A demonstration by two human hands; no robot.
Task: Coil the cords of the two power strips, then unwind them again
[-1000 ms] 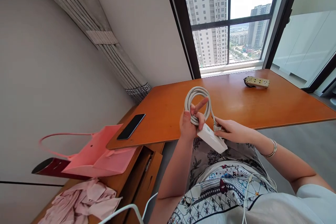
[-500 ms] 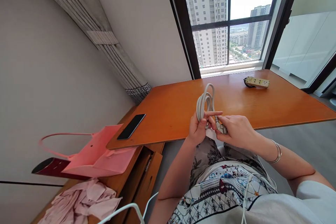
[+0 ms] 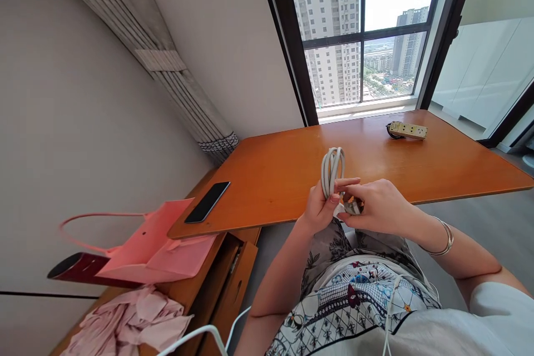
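A white cable [image 3: 332,167] is gathered into several upright loops just over the near edge of the wooden table. My left hand [image 3: 319,209] is closed around the bottom of the coil, with its index finger stretched toward the right. Close beside it, my right hand [image 3: 381,206] grips the cable's pale plug end [image 3: 354,207] between thumb and fingers. Fingers partly cover the plug, so its exact type is hard to make out. Both hands are above my lap, almost touching each other.
The orange-brown table [image 3: 275,172] carries a black phone [image 3: 207,202] at left and a yellowish power strip [image 3: 408,130] at far right. Left of it are a pink bag [image 3: 154,247], a crumpled pink cloth [image 3: 129,320] and a wooden drawer cabinet [image 3: 233,289]. A window [image 3: 362,39] stands behind.
The cable's loops have drawn together into a tighter, lower bundle, and the tall loose loop is gone. Both hands have shifted slightly right; the right fingers now curl over the plug end.
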